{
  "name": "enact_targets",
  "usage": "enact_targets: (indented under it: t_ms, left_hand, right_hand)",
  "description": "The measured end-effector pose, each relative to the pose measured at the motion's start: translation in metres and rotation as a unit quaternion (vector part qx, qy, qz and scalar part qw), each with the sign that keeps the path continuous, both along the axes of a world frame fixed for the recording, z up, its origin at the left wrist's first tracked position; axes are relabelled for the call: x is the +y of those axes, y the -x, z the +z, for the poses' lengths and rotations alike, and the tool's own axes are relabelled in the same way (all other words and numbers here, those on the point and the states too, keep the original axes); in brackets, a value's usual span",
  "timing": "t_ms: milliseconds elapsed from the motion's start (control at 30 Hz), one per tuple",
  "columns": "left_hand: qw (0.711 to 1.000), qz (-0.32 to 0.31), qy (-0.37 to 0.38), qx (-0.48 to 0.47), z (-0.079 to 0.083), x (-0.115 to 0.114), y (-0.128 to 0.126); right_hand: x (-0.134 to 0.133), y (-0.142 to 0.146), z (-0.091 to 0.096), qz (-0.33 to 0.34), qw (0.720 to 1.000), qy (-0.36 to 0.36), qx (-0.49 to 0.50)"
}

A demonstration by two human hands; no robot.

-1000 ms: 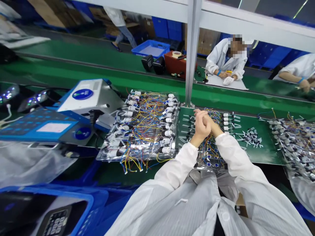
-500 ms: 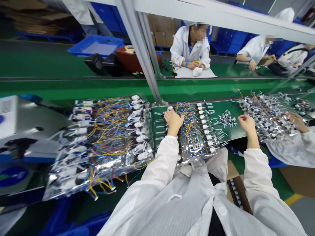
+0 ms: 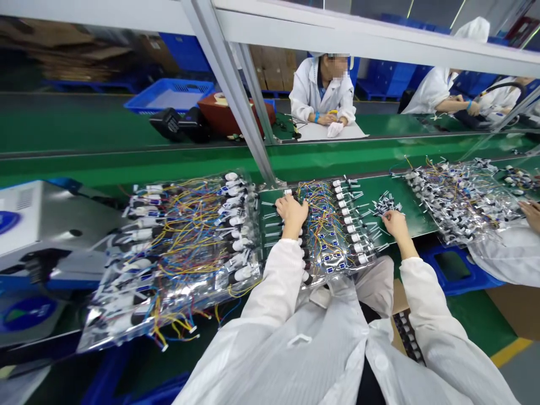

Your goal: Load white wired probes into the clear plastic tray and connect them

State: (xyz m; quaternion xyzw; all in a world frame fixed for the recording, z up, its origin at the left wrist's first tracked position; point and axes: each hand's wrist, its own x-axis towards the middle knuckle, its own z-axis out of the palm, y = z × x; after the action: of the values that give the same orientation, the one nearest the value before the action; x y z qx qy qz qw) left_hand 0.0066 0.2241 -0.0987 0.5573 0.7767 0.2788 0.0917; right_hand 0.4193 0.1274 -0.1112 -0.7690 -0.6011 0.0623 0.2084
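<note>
My left hand (image 3: 292, 215) rests over the left ends of a row of small white-and-black cylindrical parts, thumb spread from the fingers. These wired parts (image 3: 347, 220) lie in two columns on a clear plastic sheet, with yellow, red and blue wires between. Thin pale tubes stick out from their ends. My right hand (image 3: 395, 225) is at the near edge of a pile of short grey-and-white tubes (image 3: 385, 202). Its fingers are bent together at the pile, and what lies between the fingertips is hidden.
At left lies a larger bagged layer of wired parts (image 3: 185, 236), beside a metal machine (image 3: 71, 225). Another bagged heap (image 3: 468, 197) lies at right, near a co-worker's hand (image 3: 530, 214). A metal post (image 3: 248, 107) rises behind the bench. People sit across the green line.
My right hand has moved left and down to the tube pile from the right of it. The left hand stays over the left column. The view has shifted slightly.
</note>
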Motion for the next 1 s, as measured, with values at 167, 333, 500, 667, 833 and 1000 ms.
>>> enact_targets:
  t_ms: [167,333,500,667,833,1000]
  left_hand:
    - [1.0,-0.003,-0.009,0.005,0.0,-0.001,-0.003]
    - [0.999,-0.042,-0.014,-0.008,0.004,-0.005,-0.003]
    - [0.997,-0.066,-0.002,-0.036,0.01,-0.006,-0.003]
    - [0.997,-0.072,-0.018,-0.017,0.013,-0.007,-0.004]
    - [0.993,-0.089,-0.05,-0.058,0.014,-0.008,0.0]
    - [0.974,-0.143,-0.105,-0.139,0.013,0.005,0.003]
  right_hand:
    - [-0.009,-0.007,0.014,-0.009,0.997,-0.02,0.071]
    - [-0.023,-0.003,0.031,-0.038,0.922,-0.066,0.379]
    - [-0.027,0.004,0.049,-0.055,0.892,-0.131,0.429]
    - [-0.027,0.004,0.07,-0.062,0.922,-0.171,0.342]
    - [-0.008,0.037,0.083,-0.019,0.857,-0.143,0.495]
    - [0.042,0.108,0.087,0.072,0.814,-0.051,0.574]
